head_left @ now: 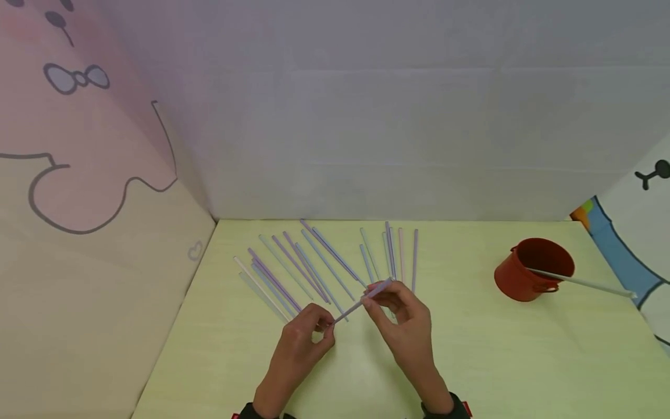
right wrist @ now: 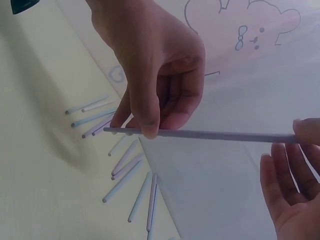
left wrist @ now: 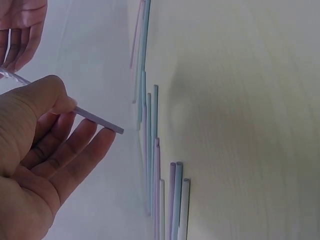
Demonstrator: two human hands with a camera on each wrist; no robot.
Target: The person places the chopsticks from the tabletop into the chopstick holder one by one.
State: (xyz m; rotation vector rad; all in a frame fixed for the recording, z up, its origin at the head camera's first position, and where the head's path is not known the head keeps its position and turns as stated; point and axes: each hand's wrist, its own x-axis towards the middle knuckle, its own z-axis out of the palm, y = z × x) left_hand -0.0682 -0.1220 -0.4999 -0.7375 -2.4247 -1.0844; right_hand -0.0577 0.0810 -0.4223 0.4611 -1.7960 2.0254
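Both hands hold one thin purple straw (head_left: pixel 349 311) above the table, tilted with its right end higher. My left hand (head_left: pixel 299 344) pinches it near the lower end, thumb against fingers; in the left wrist view a short tip of the straw (left wrist: pixel 102 122) sticks out past the fingers. Near the other end my right hand (head_left: pixel 405 323) grips it between thumb and fingers. The right wrist view shows the straw (right wrist: pixel 220 135) spanning from the left hand (right wrist: pixel 160 65) to the right hand (right wrist: pixel 295 195), which the frame edge partly cuts off.
Several pastel straws (head_left: pixel 303 262) lie spread on the pale yellow table (head_left: pixel 471 361) beyond the hands, with another group (head_left: pixel 402 250) further right. A red bucket (head_left: pixel 508 279) lies tilted at the right, a pale stick (head_left: pixel 591 284) poking out. Printed walls surround the table.
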